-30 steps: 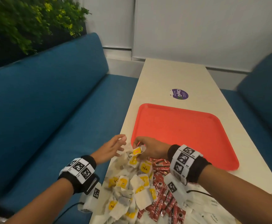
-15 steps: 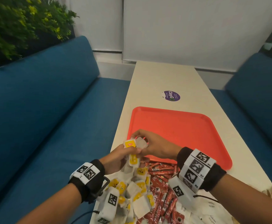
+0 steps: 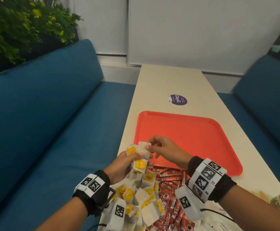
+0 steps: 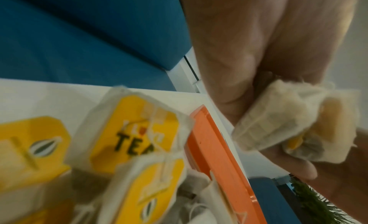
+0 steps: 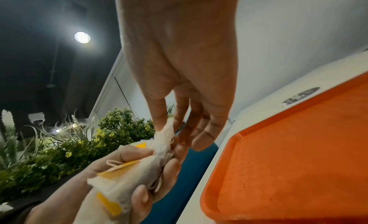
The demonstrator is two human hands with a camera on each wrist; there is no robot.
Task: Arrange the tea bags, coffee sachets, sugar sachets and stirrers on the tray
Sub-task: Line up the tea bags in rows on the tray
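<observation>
Just above the heap, between both hands: small clutch of white paper tea bags with yellow tags [image 3: 138, 155], lifted clear of the table. Left hand [image 3: 122, 165] curled round the clutch from below, palm up, fingers and thumb closed on several bags at once. Right hand [image 3: 165, 150] arched over from the other side, thumb and forefinger nipping the top corner of one white bag [image 5: 164, 136], other fingers relaxed and slightly spread.

Directly beyond the right hand: flat orange-red plastic tray [image 3: 194, 130], nothing lying on it (task barely begun, by the look of it). Below and behind both wrists: loose heap of white-and-yellow tea bags [image 3: 144, 197], and beside it, under the right wrist, pile of red coffee sachets [image 3: 171, 180]. White paper sachets [image 3: 216, 220] nearer the right forearm, print too small to read. Stirrers not clearly seen.

Likely trouble from here: strings and tags tangled together, so pulling the pinched bag free may drag neighbours out of the left hand and scatter them back onto the heap or off the table edge toward the blue upholstered bench [image 3: 52, 130] on the left-hand side. Thin paper, too; a hard tug at the corner could tear it. Loose hold on the left could drop the whole clutch.

Wrists both raised, forearms angled inward, hands meeting just short of the tray's near rim.
</observation>
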